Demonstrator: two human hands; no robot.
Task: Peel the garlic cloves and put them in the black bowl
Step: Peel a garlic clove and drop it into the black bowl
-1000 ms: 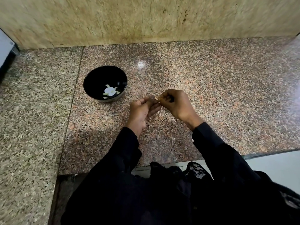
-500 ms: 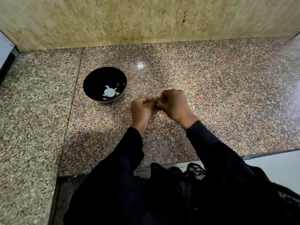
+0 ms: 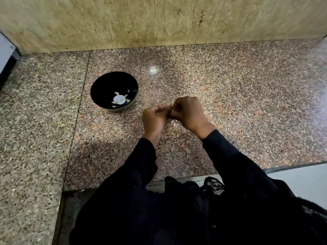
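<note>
- Your left hand point(image 3: 155, 119) and right hand point(image 3: 189, 112) meet, fingers curled together; what they pinch is hidden.
- The bowl point(image 3: 106, 85) sits on the worktop point(image 3: 230, 96) left of them, holding pale garlic point(image 3: 119, 99).

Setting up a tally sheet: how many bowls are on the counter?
1. The black bowl sits on the granite counter, ahead and left of both hands; none appears hidden.
</note>
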